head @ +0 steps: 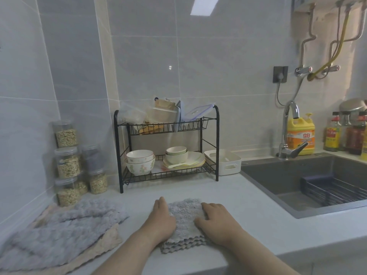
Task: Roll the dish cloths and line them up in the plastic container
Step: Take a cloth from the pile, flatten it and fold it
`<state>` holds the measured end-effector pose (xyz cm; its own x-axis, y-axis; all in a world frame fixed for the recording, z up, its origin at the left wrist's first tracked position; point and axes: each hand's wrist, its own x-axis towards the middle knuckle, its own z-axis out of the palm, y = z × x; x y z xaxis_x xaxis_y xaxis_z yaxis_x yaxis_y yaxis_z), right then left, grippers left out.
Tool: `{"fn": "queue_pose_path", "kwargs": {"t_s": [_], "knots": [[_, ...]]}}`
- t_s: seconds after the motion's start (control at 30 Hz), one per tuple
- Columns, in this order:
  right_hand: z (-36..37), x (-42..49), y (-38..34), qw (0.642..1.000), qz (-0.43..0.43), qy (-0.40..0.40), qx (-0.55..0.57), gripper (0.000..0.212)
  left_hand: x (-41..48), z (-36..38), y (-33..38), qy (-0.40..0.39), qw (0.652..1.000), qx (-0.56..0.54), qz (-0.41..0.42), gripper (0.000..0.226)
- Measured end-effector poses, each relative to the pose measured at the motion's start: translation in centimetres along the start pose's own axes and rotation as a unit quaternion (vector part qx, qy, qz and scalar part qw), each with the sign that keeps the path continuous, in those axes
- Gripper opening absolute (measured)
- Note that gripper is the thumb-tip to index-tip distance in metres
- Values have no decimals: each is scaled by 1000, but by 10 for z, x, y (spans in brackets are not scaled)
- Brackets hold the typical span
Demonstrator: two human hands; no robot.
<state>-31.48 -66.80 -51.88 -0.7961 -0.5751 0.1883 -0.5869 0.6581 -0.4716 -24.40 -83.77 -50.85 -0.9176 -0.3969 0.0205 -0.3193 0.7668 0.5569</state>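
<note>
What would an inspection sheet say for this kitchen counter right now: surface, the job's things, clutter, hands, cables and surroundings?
Surface: pale grey countertop, cloths lying on it.
Job's things: folded grey fluffy dish cloth flat at the front edge, not yet rolled; loose pile of grey and beige cloths at the left; white plastic container at the back, no rolled cloth seen inside.
Clutter: black two-tier wire rack holding bowls and plates; clear jars of grain stacked in the corner.
Hands: left hand flat on the folded cloth; right hand resting on its right side.
Cables: grey cord hanging from a dark wall socket; yellow hose on the right wall.
Surroundings: dark sink, chrome tap, yellow detergent bottle, grey wall tiles.
</note>
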Motion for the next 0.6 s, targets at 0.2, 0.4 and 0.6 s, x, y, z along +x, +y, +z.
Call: {"fn": "queue_pose_path", "kwargs": {"t_s": [0.2,0.4,0.6], "knots": [[-5,-6,1,993,-60,28,100,72,28,-32,27,-87,995,-18,51,47],[-4,4,17,902,47,111,414,69,26,-33,26,-105,951,-290,5,17],[-5,6,16,886,48,53,457,38,10,-1,4,-38,824,-566,-4,29]]}}
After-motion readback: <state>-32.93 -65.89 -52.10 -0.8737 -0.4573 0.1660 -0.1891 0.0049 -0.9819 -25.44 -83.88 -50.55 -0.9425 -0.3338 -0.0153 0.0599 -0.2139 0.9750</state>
